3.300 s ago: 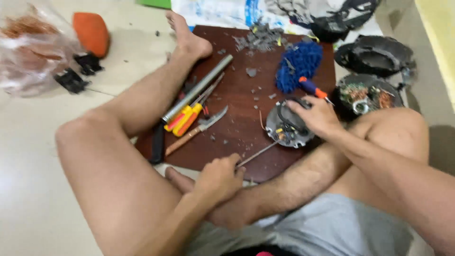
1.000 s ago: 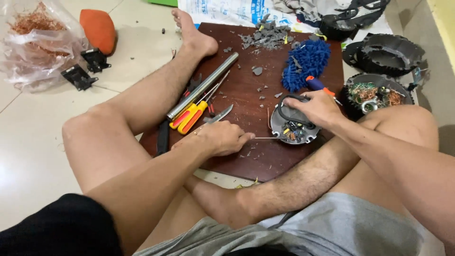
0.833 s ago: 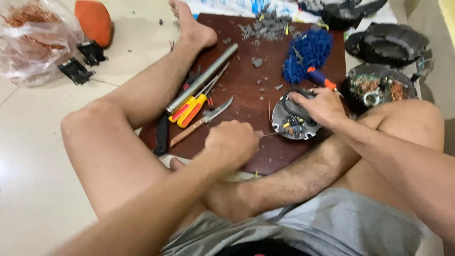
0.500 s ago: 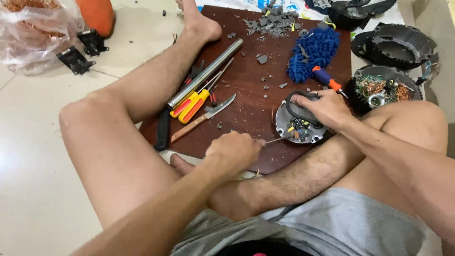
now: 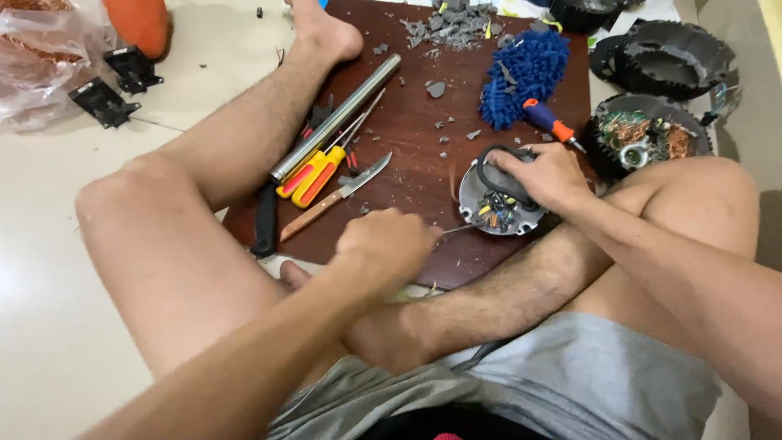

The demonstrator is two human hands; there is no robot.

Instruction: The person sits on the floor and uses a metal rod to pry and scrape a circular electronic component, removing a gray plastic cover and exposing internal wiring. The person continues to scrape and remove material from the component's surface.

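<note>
I sit on the floor with a dark red board (image 5: 423,155) between my legs. My left hand (image 5: 384,244) is closed around a thin metal tool (image 5: 456,230) whose tip points at a round grey motor cover (image 5: 498,208) with small electronic parts inside. My right hand (image 5: 542,173) grips that cover and its black cable loop at the far rim, holding it down on the board.
On the board lie a steel tube (image 5: 336,118), yellow-handled screwdrivers (image 5: 314,173), a wooden-handled knife (image 5: 334,198), a blue mop head (image 5: 525,69), an orange-handled screwdriver (image 5: 550,124) and grey debris (image 5: 452,23). Motor parts with copper windings (image 5: 648,134) sit right; a plastic bag (image 5: 45,57) lies far left.
My left hand has lifted from the board's near edge and moved toward the cover with the thin tool. The right hand stays on the cover. The camera view shifted slightly.
</note>
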